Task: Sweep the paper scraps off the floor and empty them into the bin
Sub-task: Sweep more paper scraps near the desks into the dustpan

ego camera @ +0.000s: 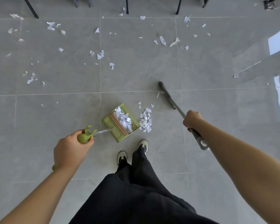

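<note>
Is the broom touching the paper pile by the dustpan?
Apart. The head view shows bare floor between the broom and the pile beside the dustpan.

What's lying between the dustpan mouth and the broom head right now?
In the head view, a heap of paper scraps lies between dustpan and broom head.

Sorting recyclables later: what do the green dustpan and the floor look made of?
Dustpan: likely moulded plastic, matte olive green with rounded edges; its shaft looks like shiny metal. Floor: probably glazed ceramic or stone tile, grey, with grout lines and window glare.
</note>
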Action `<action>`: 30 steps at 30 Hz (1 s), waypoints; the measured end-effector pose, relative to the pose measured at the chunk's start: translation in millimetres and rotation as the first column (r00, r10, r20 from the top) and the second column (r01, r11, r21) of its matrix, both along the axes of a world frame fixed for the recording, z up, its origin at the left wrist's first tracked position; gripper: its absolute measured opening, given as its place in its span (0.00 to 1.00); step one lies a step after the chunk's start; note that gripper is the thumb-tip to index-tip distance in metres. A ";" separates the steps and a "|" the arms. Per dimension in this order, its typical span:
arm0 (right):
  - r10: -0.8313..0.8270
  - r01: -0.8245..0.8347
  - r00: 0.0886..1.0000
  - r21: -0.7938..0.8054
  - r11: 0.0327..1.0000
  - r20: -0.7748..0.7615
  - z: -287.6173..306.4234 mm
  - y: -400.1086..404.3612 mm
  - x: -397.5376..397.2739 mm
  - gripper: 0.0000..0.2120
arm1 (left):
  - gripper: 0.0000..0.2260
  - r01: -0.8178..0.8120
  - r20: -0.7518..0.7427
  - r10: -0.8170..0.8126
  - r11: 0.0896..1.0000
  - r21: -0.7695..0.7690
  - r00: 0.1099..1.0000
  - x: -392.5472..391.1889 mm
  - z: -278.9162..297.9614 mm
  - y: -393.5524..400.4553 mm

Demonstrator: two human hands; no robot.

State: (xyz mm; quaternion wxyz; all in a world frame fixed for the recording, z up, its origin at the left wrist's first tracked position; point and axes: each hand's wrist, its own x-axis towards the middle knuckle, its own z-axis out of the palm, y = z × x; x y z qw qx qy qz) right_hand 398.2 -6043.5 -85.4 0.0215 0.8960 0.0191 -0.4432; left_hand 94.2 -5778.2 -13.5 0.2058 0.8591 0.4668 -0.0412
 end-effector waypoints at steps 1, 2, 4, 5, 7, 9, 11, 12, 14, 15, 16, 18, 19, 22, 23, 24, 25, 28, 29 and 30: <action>0.024 -0.024 1.000 0.006 1.000 -0.002 0.6 2.4 -7.2 0.04 | 0.06 -0.003 -0.006 0.003 1.000 -0.007 1.000 -4.3 0.9 1.4; 0.050 -0.049 0.999 0.011 0.999 -0.006 1.3 5.2 -14.7 0.04 | 0.05 -0.004 -0.010 0.004 1.000 -0.011 1.000 -8.8 1.7 2.9; 0.096 -0.095 0.995 0.022 0.995 -0.013 2.1 10.7 -30.3 0.03 | 0.05 -0.001 -0.009 0.001 1.000 -0.010 1.000 -19.2 2.5 7.4; 0.116 -0.116 0.993 0.026 0.993 -0.017 2.3 13.3 -38.4 0.03 | 0.05 0.005 -0.007 -0.005 1.000 -0.008 1.000 -25.0 2.8 10.1; 0.157 -0.157 0.987 0.024 0.987 -0.026 3.1 18.2 -56.8 0.04 | 0.05 0.015 -0.009 -0.015 1.000 -0.008 1.000 -37.8 3.7 15.3; 0.192 -0.192 0.981 0.015 0.981 -0.035 3.3 20.1 -75.9 0.09 | 0.05 0.022 -0.011 -0.022 1.000 -0.007 1.000 -50.0 4.1 19.7; 0.218 -0.218 0.975 0.003 0.976 -0.044 3.5 19.7 -97.9 0.12 | 0.05 0.029 -0.010 -0.029 1.000 -0.008 1.000 -62.9 5.0 23.1; 0.233 -0.234 0.971 -0.004 0.972 -0.048 3.8 18.6 -108.2 0.12 | 0.05 0.027 -0.012 -0.027 1.000 -0.008 1.000 -68.2 5.3 24.7; 0.261 -0.262 0.964 -0.011 0.965 -0.048 4.4 16.6 -129.4 0.14 | 0.04 0.034 -0.019 -0.034 0.999 -0.002 0.999 -79.8 4.6 27.5; 0.274 -0.276 0.960 -0.018 0.961 -0.049 4.5 14.9 -138.6 0.15 | 0.04 0.040 -0.023 -0.040 0.999 0.001 0.999 -85.0 3.2 28.6; 0.289 -0.290 0.956 -0.022 0.957 -0.049 5.3 13.1 -144.6 0.15 | 0.04 0.041 -0.024 -0.041 0.999 0.000 0.999 -87.6 1.6 28.6; 0.284 -0.286 0.958 -0.031 0.958 -0.040 7.7 9.4 -162.3 0.15 | 0.04 0.059 -0.026 -0.060 0.998 -0.009 0.998 -98.0 -0.1 29.7; 0.272 -0.274 0.961 -0.033 0.961 -0.039 9.3 6.8 -168.2 0.15 | 0.04 0.059 -0.025 -0.060 0.998 -0.013 0.998 -101.0 -2.4 30.4; 0.230 -0.231 0.972 -0.038 0.972 -0.043 17.6 -0.8 -187.4 0.10 | 0.05 0.079 -0.033 -0.080 0.997 -0.020 0.996 -112.8 -6.7 31.8; 0.209 -0.210 0.977 -0.041 0.977 -0.042 19.8 -3.9 -191.4 0.08 | 0.05 0.082 -0.033 -0.082 0.996 -0.020 0.996 -114.7 -8.5 31.8; 0.181 -0.183 0.983 -0.048 0.982 -0.042 22.3 -7.5 -197.5 0.07 | 0.05 0.086 -0.032 -0.086 0.996 -0.025 0.996 -117.3 -8.9 31.2; 0.153 -0.155 0.987 -0.056 0.986 -0.038 23.7 -11.0 -202.6 0.07 | 0.05 0.091 -0.032 -0.092 0.995 -0.031 0.995 -118.9 -9.3 30.4; 0.059 -0.061 0.998 -0.068 0.996 -0.033 24.2 -18.4 -217.6 0.07 | 0.05 0.106 -0.025 -0.107 0.994 -0.038 0.994 -121.2 -12.9 30.0; 0.024 -0.026 0.999 -0.066 0.997 -0.041 22.5 -19.8 -222.1 0.06 | 0.05 0.107 -0.024 -0.108 0.994 -0.038 0.994 -121.1 -14.8 30.7; -0.015 0.012 0.998 -0.066 0.998 -0.054 20.8 -20.4 -226.6 0.03 | 0.05 0.109 -0.025 -0.110 0.993 -0.040 0.994 -121.6 -16.7 31.0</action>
